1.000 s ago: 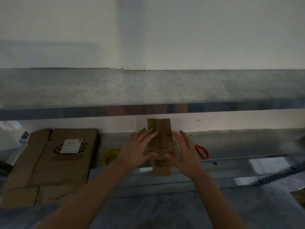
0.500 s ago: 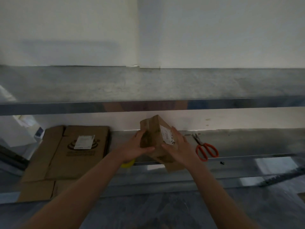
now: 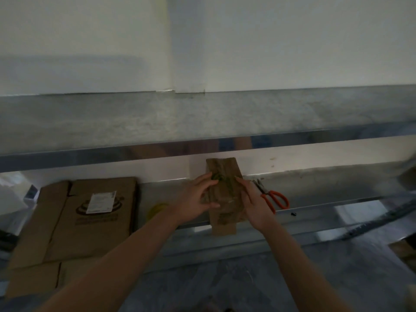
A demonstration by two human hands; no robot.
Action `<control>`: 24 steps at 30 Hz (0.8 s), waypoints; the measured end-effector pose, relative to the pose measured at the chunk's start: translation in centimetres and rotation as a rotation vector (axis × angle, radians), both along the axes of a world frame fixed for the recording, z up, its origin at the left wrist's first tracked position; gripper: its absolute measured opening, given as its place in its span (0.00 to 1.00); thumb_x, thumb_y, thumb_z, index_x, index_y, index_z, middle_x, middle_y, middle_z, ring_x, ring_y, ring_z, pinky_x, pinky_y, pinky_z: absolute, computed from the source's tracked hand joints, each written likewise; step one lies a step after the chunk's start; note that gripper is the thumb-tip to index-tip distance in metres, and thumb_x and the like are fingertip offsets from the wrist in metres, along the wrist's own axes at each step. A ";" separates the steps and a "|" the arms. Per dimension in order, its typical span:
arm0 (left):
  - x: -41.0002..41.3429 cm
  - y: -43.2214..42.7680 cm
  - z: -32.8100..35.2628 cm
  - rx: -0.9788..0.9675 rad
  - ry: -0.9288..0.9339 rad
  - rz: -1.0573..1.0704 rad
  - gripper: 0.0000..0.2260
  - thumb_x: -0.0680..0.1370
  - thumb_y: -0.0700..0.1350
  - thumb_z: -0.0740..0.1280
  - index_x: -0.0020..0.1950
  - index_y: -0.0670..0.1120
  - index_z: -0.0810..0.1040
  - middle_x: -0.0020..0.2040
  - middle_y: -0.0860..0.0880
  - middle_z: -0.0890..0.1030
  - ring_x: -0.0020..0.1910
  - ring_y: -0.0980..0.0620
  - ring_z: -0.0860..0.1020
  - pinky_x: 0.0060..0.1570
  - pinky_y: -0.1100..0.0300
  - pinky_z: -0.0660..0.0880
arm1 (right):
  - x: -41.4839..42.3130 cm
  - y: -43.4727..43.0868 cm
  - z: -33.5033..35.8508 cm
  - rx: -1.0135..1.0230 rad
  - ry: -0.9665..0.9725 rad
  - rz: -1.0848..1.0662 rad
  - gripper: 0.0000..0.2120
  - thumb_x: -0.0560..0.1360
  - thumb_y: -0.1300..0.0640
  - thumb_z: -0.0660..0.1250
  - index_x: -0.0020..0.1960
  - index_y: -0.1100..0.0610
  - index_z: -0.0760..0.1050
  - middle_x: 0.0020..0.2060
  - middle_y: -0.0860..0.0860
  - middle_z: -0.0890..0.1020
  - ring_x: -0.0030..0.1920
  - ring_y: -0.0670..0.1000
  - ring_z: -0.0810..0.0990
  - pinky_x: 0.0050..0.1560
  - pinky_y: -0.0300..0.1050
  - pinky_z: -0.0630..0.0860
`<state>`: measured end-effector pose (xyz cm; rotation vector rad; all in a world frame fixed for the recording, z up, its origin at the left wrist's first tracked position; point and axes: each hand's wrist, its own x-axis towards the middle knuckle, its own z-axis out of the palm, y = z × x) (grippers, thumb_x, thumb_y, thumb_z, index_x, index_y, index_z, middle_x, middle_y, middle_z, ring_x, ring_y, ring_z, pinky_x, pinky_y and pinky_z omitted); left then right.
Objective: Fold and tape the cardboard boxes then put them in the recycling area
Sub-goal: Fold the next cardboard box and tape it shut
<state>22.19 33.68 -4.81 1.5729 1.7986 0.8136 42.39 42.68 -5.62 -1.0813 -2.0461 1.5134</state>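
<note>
Head view: small cardboard box (image 3: 225,192), folded flat, is grasped at its sides by left hand (image 3: 194,201) and right hand (image 3: 254,204) above the shelf (image 3: 326,188) near edge, larger flattened box (image 3: 90,219) lying left, scissors (image 3: 273,198) right; taping and removal to recycling judged outstanding.

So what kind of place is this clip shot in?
Probably a storeroom or back-of-house work area, dimly lit: long grey metal shelving, a large flattened brown cardboard box with a white label lying on it, and orange-handled scissors beside the small folded brown cardboard box being handled.
</note>
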 end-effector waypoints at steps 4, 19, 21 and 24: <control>0.8 1.3 -0.7 0.055 0.073 -0.005 0.28 0.76 0.48 0.70 0.75 0.53 0.64 0.78 0.53 0.55 0.76 0.56 0.56 0.74 0.59 0.55 | 0.8 1.0 0.2 0.010 -0.006 -0.067 0.17 0.85 0.51 0.49 0.71 0.40 0.63 0.59 0.38 0.73 0.53 0.37 0.77 0.51 0.30 0.76; -0.4 -0.8 0.7 0.036 0.367 -0.051 0.37 0.74 0.59 0.70 0.78 0.56 0.55 0.79 0.58 0.48 0.74 0.62 0.51 0.70 0.64 0.51 | 0.7 0.2 1.3 0.354 -0.215 0.137 0.33 0.75 0.32 0.54 0.77 0.37 0.50 0.77 0.50 0.57 0.73 0.54 0.64 0.69 0.58 0.71; -0.3 -1.1 1.0 0.036 0.367 -0.045 0.38 0.73 0.59 0.70 0.78 0.55 0.55 0.79 0.57 0.48 0.76 0.58 0.52 0.71 0.62 0.51 | 0.7 0.1 1.3 0.383 -0.249 0.128 0.32 0.76 0.33 0.55 0.77 0.37 0.50 0.77 0.50 0.56 0.75 0.55 0.60 0.71 0.60 0.67; -0.4 -1.5 1.6 0.028 0.383 -0.053 0.40 0.73 0.60 0.70 0.78 0.55 0.54 0.79 0.56 0.47 0.76 0.56 0.52 0.75 0.58 0.52 | 0.9 0.0 1.3 0.475 -0.305 0.096 0.32 0.78 0.35 0.57 0.78 0.40 0.51 0.78 0.50 0.57 0.77 0.55 0.55 0.75 0.58 0.60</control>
